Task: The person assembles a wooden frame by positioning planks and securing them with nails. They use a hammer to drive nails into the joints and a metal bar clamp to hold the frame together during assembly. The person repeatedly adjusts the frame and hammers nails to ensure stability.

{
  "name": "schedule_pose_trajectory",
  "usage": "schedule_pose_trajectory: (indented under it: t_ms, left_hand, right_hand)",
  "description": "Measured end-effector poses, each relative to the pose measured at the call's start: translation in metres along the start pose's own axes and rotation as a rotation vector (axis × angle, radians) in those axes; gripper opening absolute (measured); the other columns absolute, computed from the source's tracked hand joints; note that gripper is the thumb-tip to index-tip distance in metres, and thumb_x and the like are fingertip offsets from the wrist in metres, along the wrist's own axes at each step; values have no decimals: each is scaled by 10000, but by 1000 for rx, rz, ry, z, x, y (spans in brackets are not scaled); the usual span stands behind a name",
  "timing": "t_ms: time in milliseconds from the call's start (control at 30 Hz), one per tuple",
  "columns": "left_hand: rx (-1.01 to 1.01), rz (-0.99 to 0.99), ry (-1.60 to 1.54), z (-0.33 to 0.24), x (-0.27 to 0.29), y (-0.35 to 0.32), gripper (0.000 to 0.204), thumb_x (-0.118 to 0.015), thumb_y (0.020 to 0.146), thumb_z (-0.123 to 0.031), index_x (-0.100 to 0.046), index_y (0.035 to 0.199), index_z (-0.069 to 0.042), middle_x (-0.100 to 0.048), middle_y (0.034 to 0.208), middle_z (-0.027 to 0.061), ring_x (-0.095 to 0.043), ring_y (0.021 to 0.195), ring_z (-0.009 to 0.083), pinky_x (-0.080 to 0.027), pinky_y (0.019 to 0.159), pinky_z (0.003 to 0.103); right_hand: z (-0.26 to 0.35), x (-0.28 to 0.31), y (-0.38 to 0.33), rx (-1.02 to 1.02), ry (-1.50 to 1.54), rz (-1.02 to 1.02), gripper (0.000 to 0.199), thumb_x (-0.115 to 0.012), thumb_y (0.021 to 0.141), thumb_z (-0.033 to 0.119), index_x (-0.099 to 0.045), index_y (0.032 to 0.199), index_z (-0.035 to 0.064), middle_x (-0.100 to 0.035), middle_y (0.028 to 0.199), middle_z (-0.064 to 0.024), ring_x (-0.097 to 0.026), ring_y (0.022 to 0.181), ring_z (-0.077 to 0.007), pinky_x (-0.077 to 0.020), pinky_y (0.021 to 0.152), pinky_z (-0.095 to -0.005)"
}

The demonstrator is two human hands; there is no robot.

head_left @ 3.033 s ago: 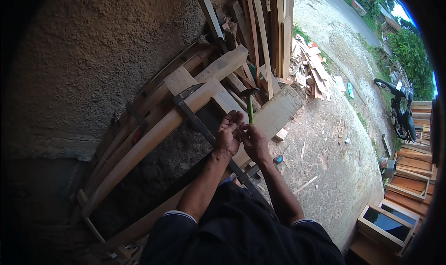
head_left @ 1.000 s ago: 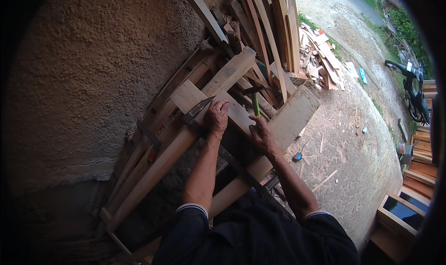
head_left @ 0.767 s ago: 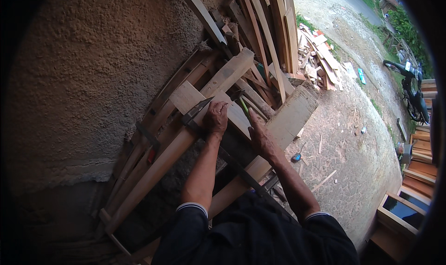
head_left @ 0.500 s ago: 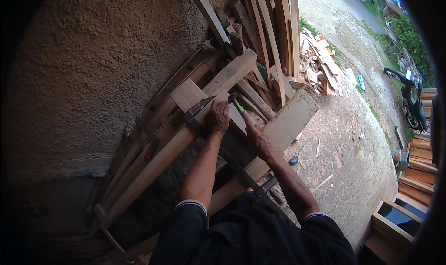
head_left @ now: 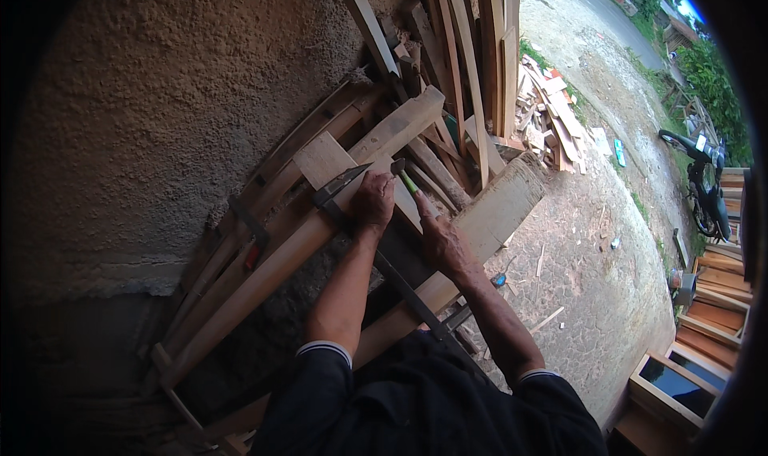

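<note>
My right hand (head_left: pixel 445 238) is closed round the green handle of a hammer (head_left: pixel 410 182), whose dark head is close beside my left hand. Bent into a fist, my left hand (head_left: pixel 374 200) rests at the wooden frame next to a dark metal bar clamp (head_left: pixel 406 292); whatever its fingers hold is hidden. The clamp's jaw bears on a long wooden rail (head_left: pixel 264 292), and its bar runs back toward my body. A short pale wood block (head_left: pixel 322 160) lies just beyond the jaw.
A wide board (head_left: pixel 502 208) lies right of my hands. Long planks (head_left: pixel 500 64) lean at the back near a scrap pile (head_left: pixel 552 112). A second clamp (head_left: pixel 250 224) sits left by the rough wall (head_left: pixel 176 120). A screwdriver-like blue tool (head_left: pixel 499 280) lies on the ground; a motorcycle (head_left: pixel 706 184) stands far right.
The view has shifted slightly, so the ground and motorcycle sit a little differently. Both hands keep nearly the same place and grip, with the hammer head still beside my left hand.
</note>
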State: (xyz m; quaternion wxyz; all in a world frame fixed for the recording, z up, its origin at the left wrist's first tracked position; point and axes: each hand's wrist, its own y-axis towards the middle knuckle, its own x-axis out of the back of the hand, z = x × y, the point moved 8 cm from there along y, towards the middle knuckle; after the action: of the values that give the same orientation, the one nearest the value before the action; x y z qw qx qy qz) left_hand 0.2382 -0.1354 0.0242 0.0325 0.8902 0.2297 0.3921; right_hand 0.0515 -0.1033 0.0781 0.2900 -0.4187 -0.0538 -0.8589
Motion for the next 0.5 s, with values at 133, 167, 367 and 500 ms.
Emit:
schedule_pose_trajectory:
  t_ms: [133, 167, 367, 500]
  left_hand:
    - [-23, 99, 3, 6, 0, 11, 214, -609, 979, -282, -718, 1053, -113, -678, 1033, 113, -683, 957, 332, -556, 786, 419]
    - [-28, 92, 44, 11, 3, 17, 214, -602, 982, -281, -704, 1054, -107, -680, 1019, 127, -684, 951, 341, -557, 783, 429]
    - [-153, 62, 275, 36, -1, 50, 187, -574, 996, -277, -604, 1018, -94, -686, 957, 173, -696, 890, 375, -567, 741, 483]
    - [-136, 73, 375, 43, -6, 42, 181, -572, 1001, -284, -579, 991, -103, -690, 950, 162, -702, 860, 371, -573, 707, 479]
  right_hand:
    - [-5, -4, 6, 12, 63, 13, 675, -426, 968, 19, -223, 1604, 119, -594, 821, -289, -637, 757, -436, -478, 720, -530]
    - [-7, -5, 7, -1, 89, 2, 667, -421, 972, 16, -228, 1602, 118, -594, 824, -286, -638, 759, -434, -479, 721, -529]
    - [-8, -3, 2, 84, 71, -108, 645, -433, 995, 37, -223, 1600, 108, -610, 902, -274, -644, 832, -435, -496, 758, -518]
    - [-7, -4, 1, 69, 104, -108, 661, -440, 992, 42, -213, 1606, 132, -619, 940, -289, -648, 884, -465, -497, 780, -530]
